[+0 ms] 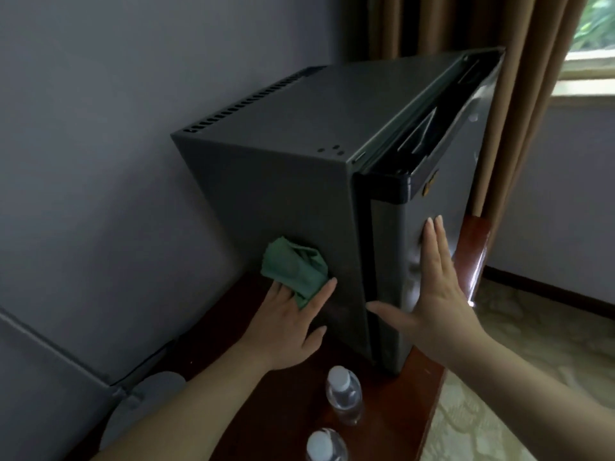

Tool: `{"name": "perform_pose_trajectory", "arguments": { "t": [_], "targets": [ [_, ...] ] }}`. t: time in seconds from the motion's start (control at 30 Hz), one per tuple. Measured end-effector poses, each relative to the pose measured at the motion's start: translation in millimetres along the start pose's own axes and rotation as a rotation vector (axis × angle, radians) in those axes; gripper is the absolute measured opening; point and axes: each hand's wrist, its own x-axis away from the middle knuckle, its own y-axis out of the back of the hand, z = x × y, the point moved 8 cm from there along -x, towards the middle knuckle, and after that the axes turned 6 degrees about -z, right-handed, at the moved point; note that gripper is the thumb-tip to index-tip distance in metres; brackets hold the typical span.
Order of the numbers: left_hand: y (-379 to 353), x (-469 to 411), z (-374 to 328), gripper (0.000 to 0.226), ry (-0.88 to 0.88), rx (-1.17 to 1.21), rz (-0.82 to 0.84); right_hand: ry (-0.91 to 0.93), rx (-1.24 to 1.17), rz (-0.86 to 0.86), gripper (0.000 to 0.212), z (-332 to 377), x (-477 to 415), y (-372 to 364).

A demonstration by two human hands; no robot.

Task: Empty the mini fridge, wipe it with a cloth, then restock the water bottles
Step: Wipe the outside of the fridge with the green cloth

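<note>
On the red-brown table by the wall stands the fridge, a boxy, matt dark-grey metal case with sharp corners and a row of vent slots along its back top edge. Its door is smoother and shinier, capped by a black plastic strip, and a gap shows along its top, so it looks not quite closed.

The left hand presses a bunched green cloth, soft and crumpled, against the lower side wall. Its fingers are laid out fairly straight over the fabric rather than clenched round it. The right hand lies flat on the door front, fingers straight and together, thumb spread wide, grasping nothing.

Two clear plastic bottles with white caps, one behind the other, stand on the table near the fridge's front corner, between the two forearms. They are not yet back inside.

What worries me is those bottles. They are light, tall and round, and a sweep of either forearm could tip one and send it rolling off the polished top. The fridge sits close to the table's right edge and the wood looks slick, so a hard sideways rub with the cloth might slide it that way; I take the flat right hand as a brace against this. If that palm eases, the door could swing open. The loose bunch of cloth might also slip from under the fingers.
</note>
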Motion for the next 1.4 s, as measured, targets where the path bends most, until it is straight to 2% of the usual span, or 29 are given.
{"name": "perform_pose_trajectory", "arguments": {
  "t": [0.17, 0.23, 0.37, 0.43, 0.57, 0.67, 0.73, 0.83, 1.0, 1.13, 1.27, 1.4],
  "targets": [
    [-13, 2, 17, 0.095, -0.197, -0.09, -0.113, -0.049, 0.007, -0.048, 0.136, -2, 7, -12],
    [-11, 8, 19, 0.089, -0.221, 0.001, -0.166, -0.08, 0.008, -0.043, 0.136, -3, 10, -14],
    [5, 18, 30, 0.065, -0.057, 0.348, -0.251, -0.137, -0.019, -0.029, 0.137, 3, 11, -15],
    [13, 20, 36, 0.059, 0.019, 0.408, -0.286, -0.16, -0.03, -0.03, 0.137, 7, 12, -15],
    [17, 18, 39, 0.068, 0.129, 0.485, -0.342, -0.196, -0.088, -0.046, 0.136, 12, 14, -16],
    [17, 17, 37, 0.057, 0.195, 0.567, -0.438, -0.213, -0.112, -0.063, 0.134, 13, 13, -17],
    [9, 13, 31, 0.047, 0.174, 0.566, -0.417, -0.213, -0.095, -0.074, 0.134, 13, 13, -17],
    [-12, 10, 22, 0.039, 0.083, 0.497, -0.278, -0.214, -0.078, -0.079, 0.134, 12, 12, -18],
    [-29, 6, 22, 0.053, -0.069, 0.487, -0.159, -0.223, -0.116, -0.088, 0.128, 10, 12, -20],
    [-36, 3, 34, 0.042, 0.075, 0.629, -0.214, -0.232, -0.108, -0.1, 0.125, 10, 16, -22],
    [-52, 1, 40, 0.031, 0.146, 0.618, -0.329, -0.242, -0.112, -0.114, 0.125, 1, 22, -26],
    [-62, 4, 40, 0.029, 0.28, 0.758, -0.319, -0.24, -0.115, -0.096, 0.126, -2, 27, -30]
  ]
}}
